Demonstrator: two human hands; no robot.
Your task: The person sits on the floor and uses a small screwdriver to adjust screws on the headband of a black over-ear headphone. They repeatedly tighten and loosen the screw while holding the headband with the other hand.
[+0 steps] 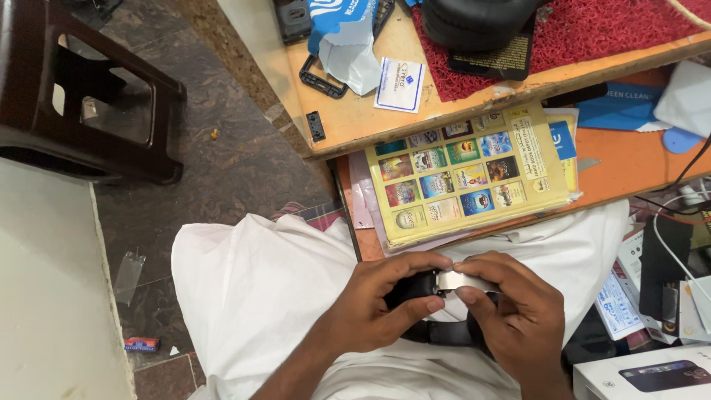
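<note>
Both hands met over the lap, low in the view at about six o'clock, so the work sat close under the eyes. The left hand (374, 304) clamped its grip on the black band (415, 285) of a pair of headphones, thumb on top, steadying it. The right hand (511, 307) pinched the silver metal slider (459, 279) between thumb and forefinger, where band and metal joined. At twelve o'clock, a yellow catalogue sheet (466, 174) jutted from under the wooden bench (355, 118), out of the hands' way. A dark stool (89, 96) stood at ten o'clock.
</note>
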